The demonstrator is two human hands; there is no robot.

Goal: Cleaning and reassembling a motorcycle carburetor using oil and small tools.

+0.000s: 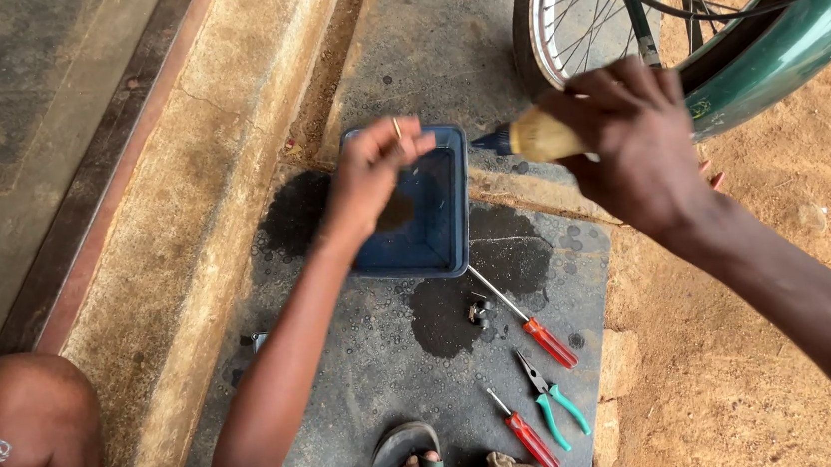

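no packages, labels, signs or screens (none visible)

soft, even daylight fills the outdoor scene, bright but without glare. shadows are faint and diffuse, so no single light direction shows. the left hand [370,172] and right hand [633,144] are slightly motion-blurred, while the red-handled screwdrivers [534,328] lie sharp. straight edges bow mildly toward the frame's borders.

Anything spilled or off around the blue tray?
Yes. Dark wet patches stain the grey slab beside and below the blue tray, like spilled liquid. The left hand pinches a small ring over the tray; the right hand grips a yellowish bottle. Screwdrivers and pliers lie loose nearby.
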